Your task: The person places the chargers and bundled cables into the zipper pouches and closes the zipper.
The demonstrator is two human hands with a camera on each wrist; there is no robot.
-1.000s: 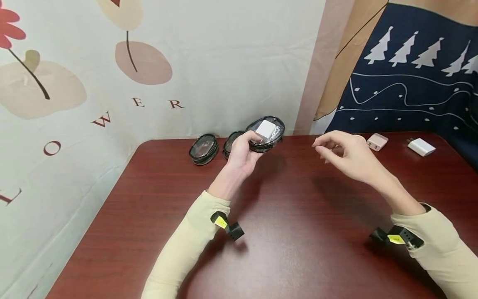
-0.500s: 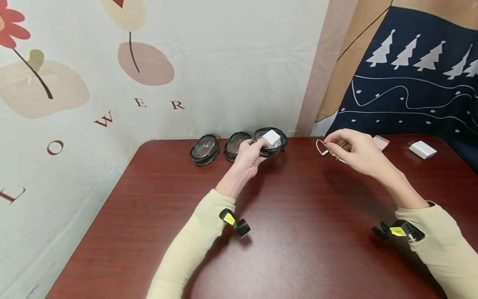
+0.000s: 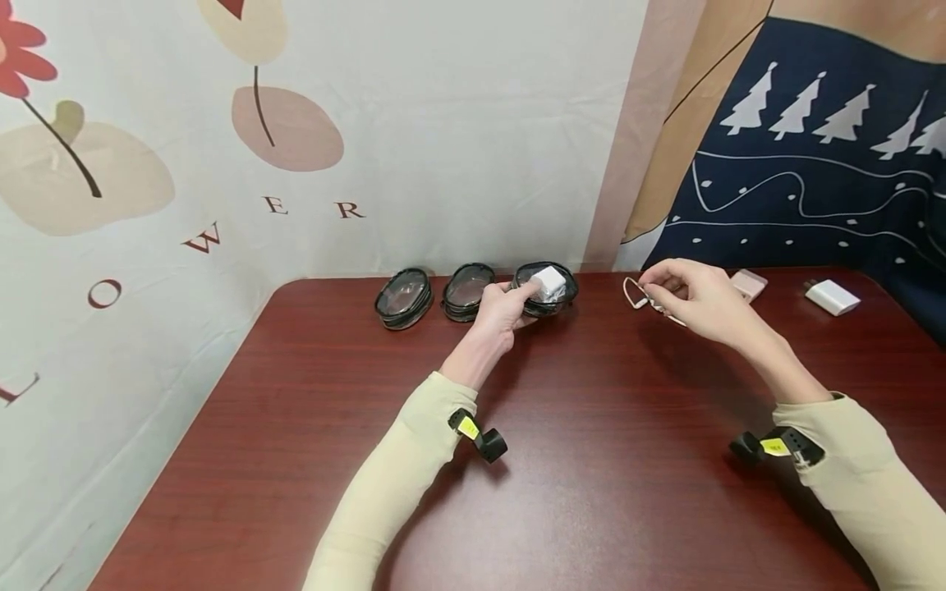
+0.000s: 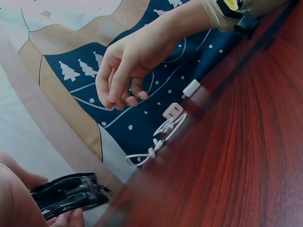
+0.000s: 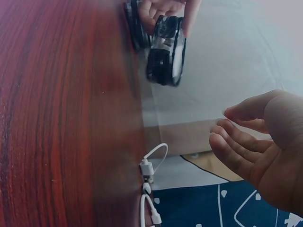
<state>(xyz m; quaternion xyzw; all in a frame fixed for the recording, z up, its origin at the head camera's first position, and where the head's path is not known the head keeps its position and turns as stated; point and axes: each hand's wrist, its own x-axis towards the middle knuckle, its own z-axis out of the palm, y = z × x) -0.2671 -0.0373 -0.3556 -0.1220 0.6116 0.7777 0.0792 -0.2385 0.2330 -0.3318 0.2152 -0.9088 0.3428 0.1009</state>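
My left hand (image 3: 502,310) grips a round clear pouch (image 3: 553,309) with black trim near the back edge of the table. A white charger (image 3: 548,282) shows through its clear top. In the right wrist view the pouch seems held just above the tabletop; contact cannot be told. My right hand (image 3: 698,300) hovers with loosely curled fingers and holds nothing, as both wrist views show. Below it lies a white cable (image 4: 156,144), partly hidden by the hand in the head view. Beside the cable sits a pink charger (image 4: 173,111).
Two more black-trimmed clear pouches, one at the left (image 3: 403,299) and one beside my left hand (image 3: 469,287), stand along the back edge. A white charger (image 3: 833,296) lies at the far right. Printed cloth (image 3: 473,148) hangs behind the reddish-brown table (image 3: 591,460).
My left hand has moved the pouch down and to the right, uncovering the middle pouch. My right hand has shifted slightly to the right, and the cable beneath it has come into view.
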